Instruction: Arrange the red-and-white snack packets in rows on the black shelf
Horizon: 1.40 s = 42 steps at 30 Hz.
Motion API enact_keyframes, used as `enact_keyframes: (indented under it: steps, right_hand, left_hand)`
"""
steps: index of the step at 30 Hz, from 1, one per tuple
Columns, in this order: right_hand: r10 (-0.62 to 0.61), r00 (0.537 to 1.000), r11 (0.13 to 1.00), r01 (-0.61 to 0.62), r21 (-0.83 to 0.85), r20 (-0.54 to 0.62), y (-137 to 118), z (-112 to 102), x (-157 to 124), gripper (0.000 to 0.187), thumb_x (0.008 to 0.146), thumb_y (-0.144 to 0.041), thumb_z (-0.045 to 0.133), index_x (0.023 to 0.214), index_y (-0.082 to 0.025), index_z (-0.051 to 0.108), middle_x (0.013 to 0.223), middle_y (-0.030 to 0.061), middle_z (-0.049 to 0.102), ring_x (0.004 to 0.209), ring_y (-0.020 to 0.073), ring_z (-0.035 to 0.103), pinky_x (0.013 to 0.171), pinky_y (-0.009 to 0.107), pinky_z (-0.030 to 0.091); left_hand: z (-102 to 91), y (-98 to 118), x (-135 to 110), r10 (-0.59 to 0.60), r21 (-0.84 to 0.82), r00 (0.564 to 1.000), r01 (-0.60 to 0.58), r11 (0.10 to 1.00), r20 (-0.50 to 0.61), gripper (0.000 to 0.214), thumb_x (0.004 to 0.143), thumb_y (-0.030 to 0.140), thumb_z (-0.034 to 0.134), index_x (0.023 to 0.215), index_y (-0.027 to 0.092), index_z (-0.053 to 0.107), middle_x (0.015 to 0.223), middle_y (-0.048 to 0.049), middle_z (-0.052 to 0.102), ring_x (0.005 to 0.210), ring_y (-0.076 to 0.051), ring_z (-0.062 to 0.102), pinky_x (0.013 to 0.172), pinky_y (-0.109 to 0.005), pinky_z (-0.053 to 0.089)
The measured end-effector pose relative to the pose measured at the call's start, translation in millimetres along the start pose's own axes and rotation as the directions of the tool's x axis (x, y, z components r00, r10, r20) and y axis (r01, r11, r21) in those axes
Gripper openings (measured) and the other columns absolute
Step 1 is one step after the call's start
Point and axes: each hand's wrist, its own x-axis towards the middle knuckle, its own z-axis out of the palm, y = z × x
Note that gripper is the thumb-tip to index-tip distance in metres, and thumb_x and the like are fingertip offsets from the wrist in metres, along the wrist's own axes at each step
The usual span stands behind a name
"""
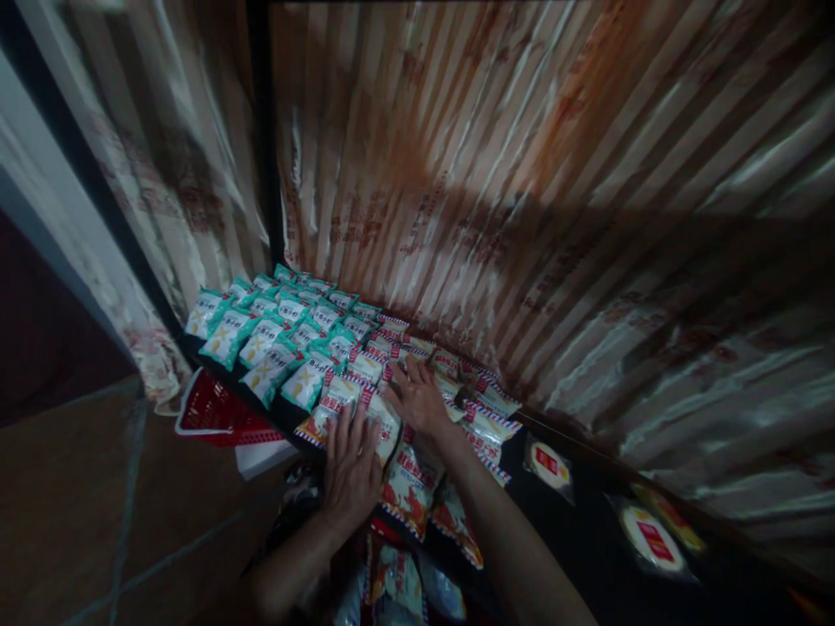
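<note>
From here I see cream-coloured packets (409,478) lying under my left hand (352,465) and right hand (421,400), both spread wide.

Pleated curtain (417,174), red basket (210,407), tiled floor (65,487)

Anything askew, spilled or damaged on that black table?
No spill or tear that I can see, though it's dim. Only oddity: two round packs lie scattered on the right side, apart from the close rows of green packs and striped packs.
</note>
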Motion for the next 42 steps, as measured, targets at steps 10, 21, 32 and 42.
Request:
enact_keyframes:
  steps: [10, 21, 32, 42]
  right_hand:
    - [0.016, 0.989, 1.0, -0.017, 0.006, 0.149, -9, 0, 12, 0.064, 0.089, -0.052, 0.045, 0.146, -0.026, 0.03, 0.15, 0.0141, 0.034, 0.134, 0.0364, 0.036, 0.105, 0.05, 0.03]
    - [0.002, 0.989, 0.998, -0.011, 0.061, 0.147, -9, 3, 12, 0.062, 0.091, -0.051, 0.042, 0.147, -0.026, 0.028, 0.152, 0.0149, 0.03, 0.136, 0.0346, 0.033, 0.107, 0.049, 0.029]
    - [0.057, 0.966, 0.973, 0.003, 0.231, -0.251, 4, 0, -28, 0.053, 0.095, -0.041, 0.038, 0.14, -0.015, 0.042, 0.152, 0.016, 0.028, 0.143, 0.0273, 0.02, 0.112, 0.048, 0.026]
    - [0.426, 0.757, 0.893, -0.263, 0.366, -0.496, 38, -3, -145, 0.053, 0.094, -0.048, 0.033, 0.135, -0.016, 0.046, 0.153, 0.0139, 0.028, 0.142, 0.0268, 0.021, 0.111, 0.051, 0.028]
  left_hand:
    - [9.7, -13, 3, 0.002, 0.073, 0.998, -0.007, 0.997, 0.064, 0.057, 0.086, 0.028, 0.05, 0.141, 0.016, 0.039, 0.149, -0.0136, 0.036, 0.141, -0.031, 0.024, 0.111, -0.053, 0.022]
    - [13.5, -17, -2, -0.009, 0.085, 0.998, 0.004, 0.996, 0.058, 0.055, 0.088, 0.026, 0.048, 0.141, 0.016, 0.039, 0.148, -0.0137, 0.037, 0.14, -0.032, 0.024, 0.112, -0.054, 0.021]
    - [8.3, -13, -3, 0.033, -0.013, 0.999, -0.033, 0.999, -0.017, 0.06, 0.089, 0.027, 0.047, 0.145, 0.015, 0.028, 0.153, -0.0153, 0.024, 0.143, -0.032, 0.016, 0.113, -0.055, 0.019]
    - [-4.8, 3, -17, 0.281, -0.119, 0.958, -0.273, 0.954, 0.054, 0.057, 0.09, 0.025, 0.044, 0.145, 0.018, 0.03, 0.152, -0.012, 0.028, 0.143, -0.031, 0.014, 0.114, -0.053, 0.019]
